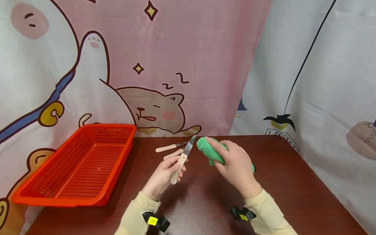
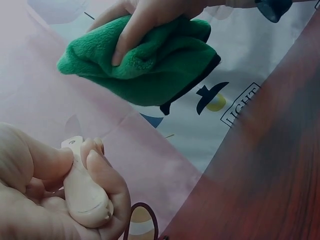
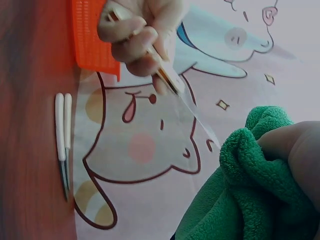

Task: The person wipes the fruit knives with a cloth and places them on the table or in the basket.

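Observation:
My left hand (image 1: 161, 179) grips a small knife (image 1: 182, 160) by its cream handle, blade tilted up and away to the right. A rivet shows where blade and handle meet. In the left wrist view, thumb and curled fingers wrap the handle (image 2: 86, 197). My right hand (image 1: 236, 166) holds a bunched green cloth (image 1: 210, 150) just right of the blade tip; whether they touch I cannot tell. Two more cream-handled knives, one farther back (image 1: 165, 148) and one nearer (image 1: 172, 154), lie on the table behind the left hand, the nearer partly hidden by the held knife.
An orange-red perforated plastic basket (image 1: 113, 187) stands on the left side of the dark brown table (image 1: 202, 212). Printed curtains (image 1: 205, 65) hang behind the table's back edge and along its right side.

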Available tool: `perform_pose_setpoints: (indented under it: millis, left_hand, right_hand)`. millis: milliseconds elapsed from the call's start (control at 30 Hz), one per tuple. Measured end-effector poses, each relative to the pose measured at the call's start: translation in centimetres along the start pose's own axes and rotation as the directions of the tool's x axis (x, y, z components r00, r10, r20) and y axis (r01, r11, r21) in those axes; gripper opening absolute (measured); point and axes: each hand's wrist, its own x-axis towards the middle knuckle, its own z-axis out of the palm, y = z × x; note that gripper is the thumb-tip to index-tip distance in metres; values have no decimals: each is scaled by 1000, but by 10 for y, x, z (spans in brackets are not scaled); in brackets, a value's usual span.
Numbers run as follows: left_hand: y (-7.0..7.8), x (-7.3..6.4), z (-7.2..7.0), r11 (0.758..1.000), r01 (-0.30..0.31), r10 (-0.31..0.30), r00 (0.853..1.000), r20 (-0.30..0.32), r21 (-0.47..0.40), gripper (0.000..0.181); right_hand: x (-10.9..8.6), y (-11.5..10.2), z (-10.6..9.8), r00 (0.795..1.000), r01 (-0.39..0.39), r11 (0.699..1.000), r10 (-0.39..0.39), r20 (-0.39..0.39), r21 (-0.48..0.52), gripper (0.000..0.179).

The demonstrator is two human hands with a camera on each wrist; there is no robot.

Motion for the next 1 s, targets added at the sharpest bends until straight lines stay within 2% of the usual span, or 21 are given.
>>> perform_pose_setpoints:
  millis: [233,467,1000]
  left_hand:
    - [-1,0,1,1000,5,-5,1000,11,-11,33]
    - [-2,-1,3,1000,2,-2,1000,18,-10,32]
    - [-1,-3,6,1000,19,-19,1000,0,2,30]
  right_hand:
    - [0,-13,11,998,54,998,-54,25,19,77]
    - [-3,-20,23,996,76,997,-77,37,20,77]
    - [-6,-22,35,995,74,997,-75,68,24,77]
